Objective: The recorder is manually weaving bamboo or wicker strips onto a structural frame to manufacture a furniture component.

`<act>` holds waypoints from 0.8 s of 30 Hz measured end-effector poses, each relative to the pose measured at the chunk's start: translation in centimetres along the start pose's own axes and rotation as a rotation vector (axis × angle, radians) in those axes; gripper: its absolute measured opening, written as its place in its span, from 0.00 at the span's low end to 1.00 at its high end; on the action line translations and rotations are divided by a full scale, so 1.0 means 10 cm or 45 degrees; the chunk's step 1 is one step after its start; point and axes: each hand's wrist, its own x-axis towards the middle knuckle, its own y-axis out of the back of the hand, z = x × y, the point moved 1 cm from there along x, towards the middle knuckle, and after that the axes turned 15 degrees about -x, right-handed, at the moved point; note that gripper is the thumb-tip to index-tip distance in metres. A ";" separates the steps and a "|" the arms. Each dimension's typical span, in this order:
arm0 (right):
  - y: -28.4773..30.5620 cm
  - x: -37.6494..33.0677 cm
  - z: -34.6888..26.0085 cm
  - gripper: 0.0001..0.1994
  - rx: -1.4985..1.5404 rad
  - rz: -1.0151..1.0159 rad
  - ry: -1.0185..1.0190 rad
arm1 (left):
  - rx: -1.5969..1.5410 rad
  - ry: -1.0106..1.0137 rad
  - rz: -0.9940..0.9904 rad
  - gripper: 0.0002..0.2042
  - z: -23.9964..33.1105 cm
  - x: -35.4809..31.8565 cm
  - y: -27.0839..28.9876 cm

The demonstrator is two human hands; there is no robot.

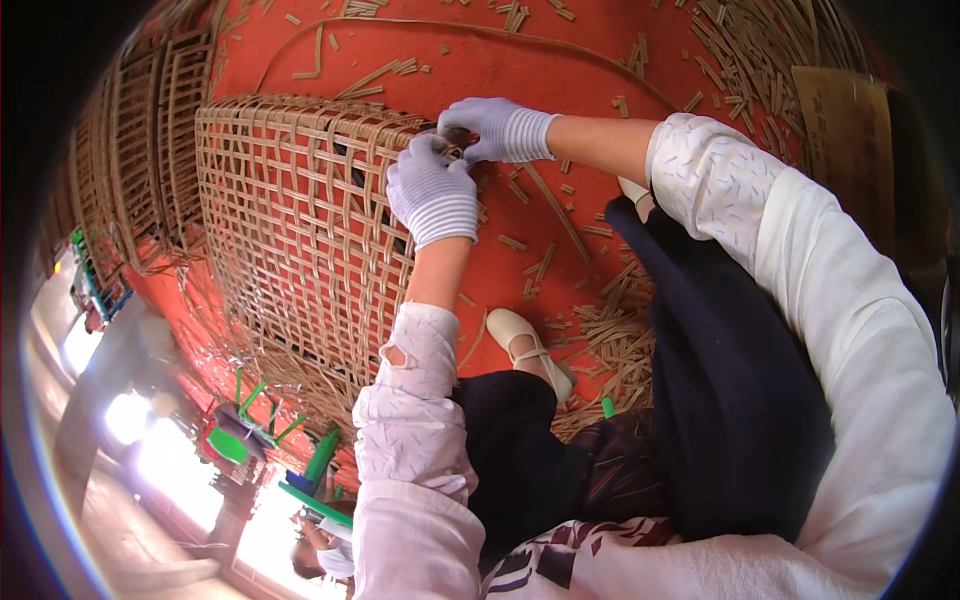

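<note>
A large open-weave basket (pixel 300 210) of tan cane strips lies tipped on the red floor to my left, its woven side facing up. My left hand (pixel 432 192), in a white knitted glove, is closed around the upper right corner of its rim. Against that same corner, my right hand (pixel 500 130) is closed too, gloved alike, with fingertips almost meeting the left thumb. A small dark, shiny spot shows between the two hands. What the right fingers pinch there is hidden. A few dark bits show along the rim beneath my left hand.
Cut cane pieces (pixel 625 350) litter the red floor (pixel 430 60), heaped most at upper right. More woven frames (pixel 150 130) stand at far left. A brown board (pixel 845 150) is at the right. Green stools (pixel 228 445) and another person (pixel 335 550) appear at lower left.
</note>
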 end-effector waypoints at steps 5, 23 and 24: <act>-0.02 -0.02 -0.03 0.15 -0.050 0.039 0.075 | 0.205 -0.170 0.223 0.14 -0.04 -0.06 -0.03; -0.30 -0.14 0.45 0.18 0.007 -0.134 -0.529 | 0.070 -0.230 0.041 0.07 -0.01 0.04 0.02; -0.30 -0.11 0.42 0.18 -0.007 -0.146 -0.483 | 0.046 -0.253 0.036 0.06 -0.01 0.03 0.03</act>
